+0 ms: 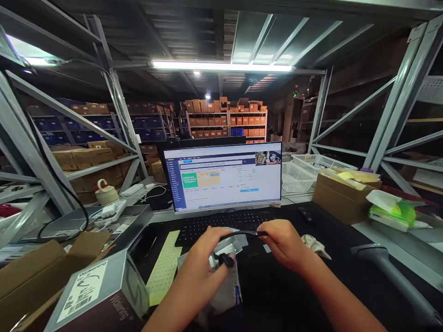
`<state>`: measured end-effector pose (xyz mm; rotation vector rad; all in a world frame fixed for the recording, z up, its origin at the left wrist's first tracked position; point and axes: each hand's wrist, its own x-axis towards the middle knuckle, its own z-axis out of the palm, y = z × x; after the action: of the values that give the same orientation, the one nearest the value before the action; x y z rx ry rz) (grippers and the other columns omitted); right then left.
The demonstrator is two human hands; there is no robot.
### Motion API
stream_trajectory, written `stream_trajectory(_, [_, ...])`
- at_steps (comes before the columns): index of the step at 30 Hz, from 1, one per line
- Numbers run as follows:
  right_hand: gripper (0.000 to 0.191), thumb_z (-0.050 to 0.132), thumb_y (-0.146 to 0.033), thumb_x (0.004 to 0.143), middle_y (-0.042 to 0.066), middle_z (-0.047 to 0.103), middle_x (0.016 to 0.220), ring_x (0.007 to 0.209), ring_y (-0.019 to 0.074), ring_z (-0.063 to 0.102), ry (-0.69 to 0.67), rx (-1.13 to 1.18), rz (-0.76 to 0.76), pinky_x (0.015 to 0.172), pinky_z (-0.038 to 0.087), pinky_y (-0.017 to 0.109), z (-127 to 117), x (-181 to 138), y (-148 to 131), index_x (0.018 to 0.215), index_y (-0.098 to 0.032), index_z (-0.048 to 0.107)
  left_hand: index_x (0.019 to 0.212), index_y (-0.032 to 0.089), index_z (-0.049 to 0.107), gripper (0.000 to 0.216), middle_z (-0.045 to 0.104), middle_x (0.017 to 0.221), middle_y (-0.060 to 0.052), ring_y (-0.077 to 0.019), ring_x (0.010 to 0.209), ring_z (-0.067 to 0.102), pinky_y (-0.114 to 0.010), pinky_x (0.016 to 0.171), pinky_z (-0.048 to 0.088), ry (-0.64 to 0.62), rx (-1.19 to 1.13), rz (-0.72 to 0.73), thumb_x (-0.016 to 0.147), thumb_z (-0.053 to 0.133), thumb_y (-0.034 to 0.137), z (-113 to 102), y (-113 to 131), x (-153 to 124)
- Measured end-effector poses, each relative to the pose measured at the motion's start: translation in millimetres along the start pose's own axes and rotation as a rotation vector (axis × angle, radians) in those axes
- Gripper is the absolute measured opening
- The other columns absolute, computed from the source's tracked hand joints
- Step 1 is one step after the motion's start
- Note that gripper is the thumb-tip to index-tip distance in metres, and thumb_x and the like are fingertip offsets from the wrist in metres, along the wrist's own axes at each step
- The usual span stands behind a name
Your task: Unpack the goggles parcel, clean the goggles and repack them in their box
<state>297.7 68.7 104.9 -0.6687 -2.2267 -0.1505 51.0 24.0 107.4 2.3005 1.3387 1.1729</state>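
Both of my hands are raised over a black desk mat in front of the keyboard. My right hand (285, 244) pinches one end of a thin black cord (242, 234). The cord runs across to my left hand (204, 267), whose fingers close on its other end near a small black part (224, 260). A translucent grey plastic bag (224, 290) hangs below my left hand, partly hidden by it. A black keyboard (221, 226) lies just beyond my fingers. A crumpled white cloth (314, 245) lies to the right of my right hand.
A lit monitor (223, 177) stands behind the keyboard. A grey handheld scanner (384, 265) lies at the right, and a perforated yellow sheet (164, 267) at the left. A labelled box (100, 295) and open cartons crowd the near left. Metal shelving surrounds the desk.
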Motion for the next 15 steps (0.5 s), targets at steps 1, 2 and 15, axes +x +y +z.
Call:
stream_trajectory(1, [0.04, 0.032, -0.036, 0.107, 0.004, 0.067, 0.072, 0.063, 0.0162, 0.059, -0.03, -0.003, 0.021, 0.061, 0.039, 0.03, -2, 0, -2, 0.087, -0.02, 0.064, 0.124, 0.023, 0.066, 0.037, 0.071, 0.126, -0.011, -0.0265, 0.114, 0.068, -0.044, 0.102, 0.054, -0.041, -0.03, -0.031, 0.088, 0.058, 0.031, 1, -1, 1])
stream_trajectory(2, [0.039, 0.035, -0.035, 0.106, 0.003, 0.068, 0.073, 0.065, 0.0163, 0.06, -0.072, -0.001, 0.061, 0.062, 0.04, 0.03, -7, 0, -4, 0.087, -0.021, 0.065, 0.121, 0.023, 0.068, 0.035, 0.074, 0.121, -0.01, -0.0257, 0.11, 0.07, -0.042, 0.099, 0.056, -0.061, -0.054, -0.063, 0.089, 0.057, 0.032, 2, -1, 1])
stream_trajectory(15, [0.022, 0.082, -0.024, 0.071, 0.01, 0.075, 0.086, 0.082, 0.026, 0.071, -0.579, -0.258, 1.279, 0.071, 0.05, 0.033, -76, -73, 143, 0.089, -0.015, 0.074, 0.108, 0.025, 0.075, 0.029, 0.079, 0.107, -0.003, -0.0238, 0.1, 0.074, -0.037, 0.091, 0.059, 0.024, -0.039, -0.107, 0.082, 0.065, 0.035, -1, -2, 3])
